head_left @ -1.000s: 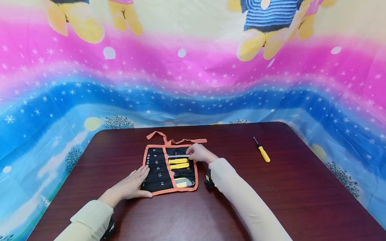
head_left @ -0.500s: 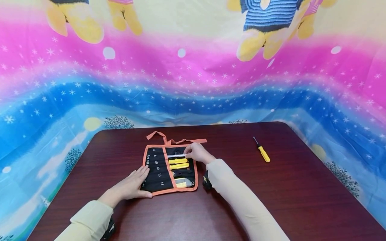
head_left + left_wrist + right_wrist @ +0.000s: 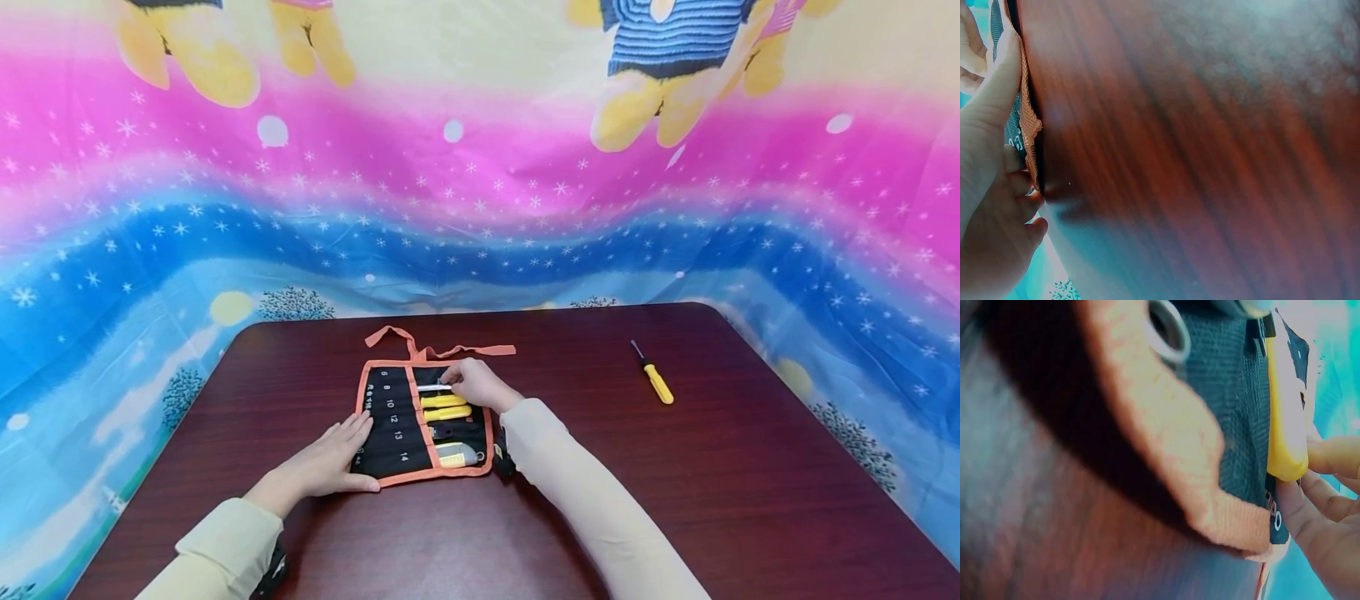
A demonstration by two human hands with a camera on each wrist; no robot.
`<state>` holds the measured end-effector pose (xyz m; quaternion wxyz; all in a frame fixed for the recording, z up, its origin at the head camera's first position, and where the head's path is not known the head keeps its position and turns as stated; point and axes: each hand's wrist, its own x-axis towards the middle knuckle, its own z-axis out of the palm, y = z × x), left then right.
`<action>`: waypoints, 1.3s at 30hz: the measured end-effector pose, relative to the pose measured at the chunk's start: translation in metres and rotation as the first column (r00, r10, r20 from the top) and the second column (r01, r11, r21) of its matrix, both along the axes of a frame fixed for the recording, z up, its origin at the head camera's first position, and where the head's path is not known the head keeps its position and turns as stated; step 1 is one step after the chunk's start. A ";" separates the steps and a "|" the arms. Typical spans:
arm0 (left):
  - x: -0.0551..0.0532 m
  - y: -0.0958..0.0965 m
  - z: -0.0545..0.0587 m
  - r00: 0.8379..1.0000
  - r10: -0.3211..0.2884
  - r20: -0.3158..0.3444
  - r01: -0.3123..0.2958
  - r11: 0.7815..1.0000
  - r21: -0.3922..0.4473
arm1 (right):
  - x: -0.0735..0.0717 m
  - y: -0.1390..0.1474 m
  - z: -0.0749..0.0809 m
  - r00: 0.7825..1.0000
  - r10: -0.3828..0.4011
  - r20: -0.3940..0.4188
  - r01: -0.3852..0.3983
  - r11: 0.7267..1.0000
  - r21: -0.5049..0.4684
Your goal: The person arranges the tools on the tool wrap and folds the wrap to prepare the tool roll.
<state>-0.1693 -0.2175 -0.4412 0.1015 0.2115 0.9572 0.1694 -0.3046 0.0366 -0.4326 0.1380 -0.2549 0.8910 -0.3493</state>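
A black tool roll [image 3: 381, 421] with orange edging lies spread on the table. My left hand [image 3: 324, 457] rests on its left side with fingers straight; in the left wrist view the thumb lies along the orange edge. My right hand [image 3: 480, 385] pinches a slim silver tool [image 3: 433, 387] at the upper pocket opening; the tool's far end is hidden in the pocket and its exact kind cannot be told. Just below sit two yellow handles [image 3: 447, 412] and, at the bottom, a grey and yellow utility knife [image 3: 459, 455]. In the right wrist view the fingers are beside a yellow handle [image 3: 1286, 419].
A yellow-handled screwdriver [image 3: 657, 382] lies apart at the right on the dark red wooden table [image 3: 720, 483]. Orange tie straps [image 3: 465, 351] stretch behind the roll. A printed cloth backdrop [image 3: 480, 208] surrounds the far and side edges.
My right hand has slid to the left along the pocket with the slim silver tool, and less of the tool shows. The left hand has stayed in place.
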 end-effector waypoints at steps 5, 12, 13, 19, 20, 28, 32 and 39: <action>-0.001 -0.001 0.000 1.000 0.000 -0.002 0.000 1.000 -0.005 | 0.003 -0.005 0.001 0.999 0.029 0.019 -0.028 0.999 -0.028; -0.002 -0.001 0.000 1.000 0.004 0.001 -0.004 1.000 -0.005 | 0.007 -0.010 0.002 0.996 0.036 0.080 -0.030 0.996 -0.080; -0.002 -0.001 0.000 1.000 0.004 0.002 -0.004 1.000 -0.005 | 0.007 -0.010 0.001 0.995 0.035 0.089 -0.028 0.996 -0.085; -0.001 -0.001 0.001 1.000 0.001 -0.003 -0.001 1.000 -0.010 | 0.007 -0.007 0.000 0.994 0.038 0.106 -0.026 0.994 -0.106; -0.001 -0.001 0.001 1.000 0.000 -0.004 0.000 1.000 -0.009 | 0.007 -0.006 0.000 0.994 0.042 0.103 -0.031 0.993 -0.112; 0.000 0.001 0.003 1.000 -0.003 -0.007 0.003 1.000 -0.007 | 0.007 -0.001 0.001 0.994 0.043 0.102 -0.028 0.989 -0.147; 0.000 0.001 0.002 1.000 0.008 0.002 -0.008 1.000 -0.007 | 0.006 0.001 0.006 0.996 0.015 0.089 -0.001 0.989 -0.150; 0.001 0.001 0.000 1.000 0.014 0.018 -0.014 1.000 0.003 | 0.005 0.009 0.022 0.998 0.019 0.055 -0.008 0.981 -0.194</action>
